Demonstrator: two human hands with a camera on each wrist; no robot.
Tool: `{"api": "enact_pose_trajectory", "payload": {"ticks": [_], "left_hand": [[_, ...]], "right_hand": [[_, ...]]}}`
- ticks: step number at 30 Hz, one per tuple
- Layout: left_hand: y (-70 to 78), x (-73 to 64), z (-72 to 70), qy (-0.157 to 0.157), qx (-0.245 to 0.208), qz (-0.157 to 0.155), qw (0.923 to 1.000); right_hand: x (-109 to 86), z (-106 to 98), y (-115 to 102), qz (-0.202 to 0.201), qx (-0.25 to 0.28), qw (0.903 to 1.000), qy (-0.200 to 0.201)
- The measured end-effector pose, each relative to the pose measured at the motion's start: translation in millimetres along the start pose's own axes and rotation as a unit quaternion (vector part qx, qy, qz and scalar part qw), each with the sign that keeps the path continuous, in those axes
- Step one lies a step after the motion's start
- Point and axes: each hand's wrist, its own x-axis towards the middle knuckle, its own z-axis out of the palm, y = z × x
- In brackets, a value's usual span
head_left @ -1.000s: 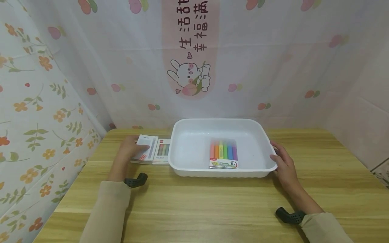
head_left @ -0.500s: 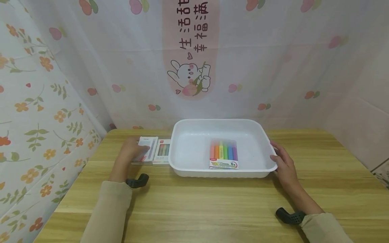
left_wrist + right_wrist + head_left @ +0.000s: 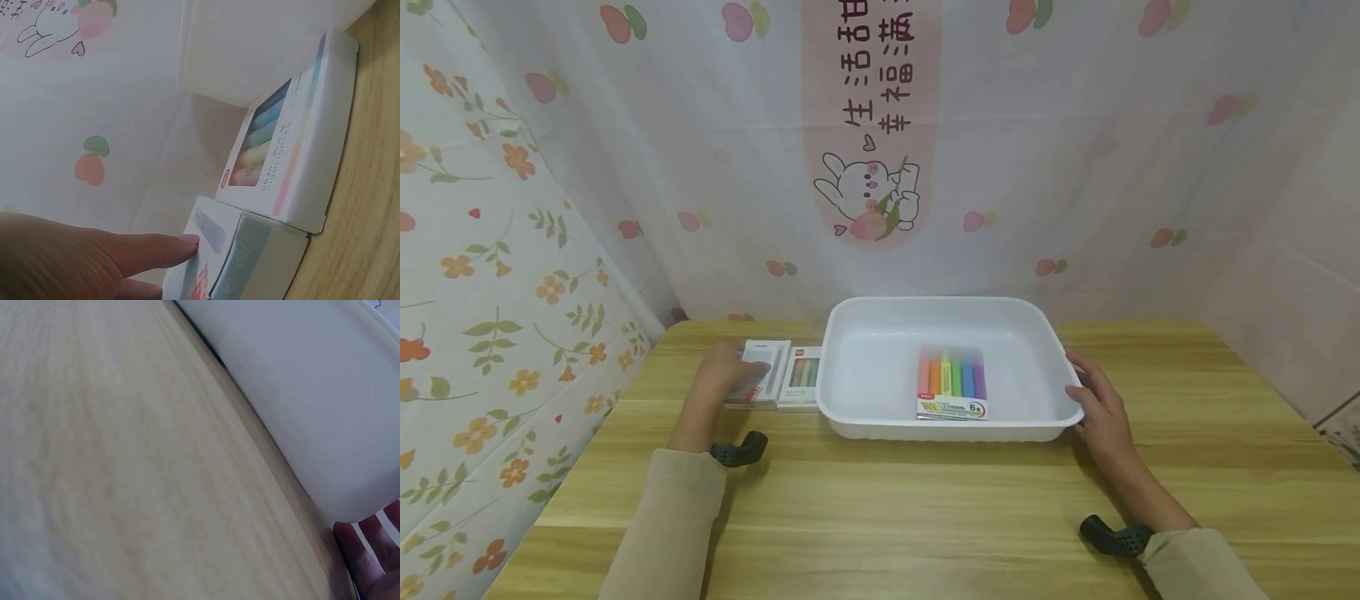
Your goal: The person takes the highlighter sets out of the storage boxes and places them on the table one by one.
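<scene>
In the head view, my left hand (image 3: 718, 373) grips a small white box (image 3: 769, 372) at its left side, thumb on the top face. The left wrist view shows the thumb tip (image 3: 187, 245) on that box and its pale blue-grey band; the other fingers are mostly hidden. A white highlighter box (image 3: 306, 144), its window showing pastel pens, lies against it, between it and the white tray (image 3: 880, 430). My right hand (image 3: 1103, 412) holds the tray's right end, thumb at the rim and fingers outside, below it. Inside the tray lies a clear pack of coloured highlighters (image 3: 951, 383).
The wooden table (image 3: 880, 517) runs along a printed curtain (image 3: 700, 167) at the back, with a flowered cloth (image 3: 497, 333) on the left. Each wrist wears a dark strap mount, the left mount (image 3: 741, 450) near the boxes and the right mount (image 3: 1116, 537) in front of the tray.
My left hand has shifted slightly right over the small white box, covering more of its left side. The right hand and the tray stay put; the head view has tilted a little.
</scene>
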Motion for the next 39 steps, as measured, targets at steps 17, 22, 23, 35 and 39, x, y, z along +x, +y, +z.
{"api": "enact_pose_trajectory", "payload": {"ticks": [17, 22, 23, 35, 39], "left_hand": [[17.5, -19.8, -15.9, 0.02, -0.017, 0.021, 0.9994], [32.9, -33.8, -27.0, 0.049, -0.07, 0.055, 0.9948], [37.7, -35.2, -27.9, 0.054, -0.069, 0.063, 0.9942], [106.3, -54.2, -20.3, 0.051, -0.071, 0.114, 0.9896], [125.8, -55.1, -11.4, 0.048, -0.09, 0.12, 0.9876]], "right_hand": [[-0.4, 1, -3, 0.014, 0.011, 0.9998, -0.003], [-2.1, 0, -3, 0.012, 0.001, 0.9999, -0.002], [-2.0, -1, -3, 0.01, 0.001, 1.0, 0.0], [1.3, 0, -4, 0.024, 0.016, 0.9996, -0.001], [0.0, 0, -3, 0.031, 0.015, 0.9994, -0.001]]}}
